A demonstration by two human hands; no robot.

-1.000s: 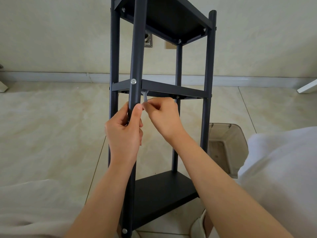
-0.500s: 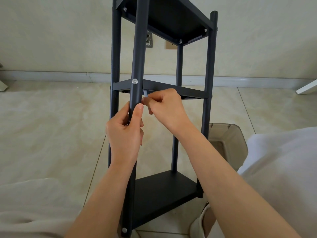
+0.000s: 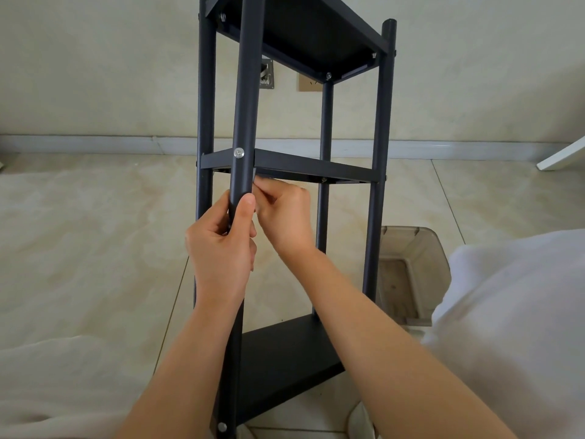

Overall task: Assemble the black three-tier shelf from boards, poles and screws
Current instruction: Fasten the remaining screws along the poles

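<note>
Head view, at the near front pole: left hand (image 3: 221, 248) wraps the near pole (image 3: 245, 106), thumb up along its front, fingers curled behind.
right hand: right hand (image 3: 285, 213) just right of the left one, fingertips bunched tight against the pole right under the middle board (image 3: 313, 167); pinching something small there, probably a hex key or nut, hidden by the fingers, cannot tell which.
shelf: black three-tier shelf (image 3: 378, 191) stands upright on the tiled floor (image 3: 79, 232), directly ahead of both hands; top board (image 3: 304, 30) above them, bottom board (image 3: 285, 350) below the forearms.
screw: silver screw head (image 3: 238, 152) in the pole, just above the left thumb, at the middle-board joint; another screw (image 3: 222, 426) low on the same pole.
step guess: tightening the middle-board joint from underneath.
risk 1: hidden small part slips from the pinch and drops to the floor, since the grip is blind and cramped.
risk 2: screw spins with the fastener if the pole side is not held; joint stays loose.
risk 3: tall narrow frame tips or racks if the left hand lets go while the right one twists.
risk 4: fingers nipped between board edge and pole.
beside: translucent plastic bin (image 3: 411, 270) well right of the right hand, behind the far pole.
writing: none readable; no brand or label on shelf or bin; wall plate (image 3: 266, 74) unmarked.
</note>
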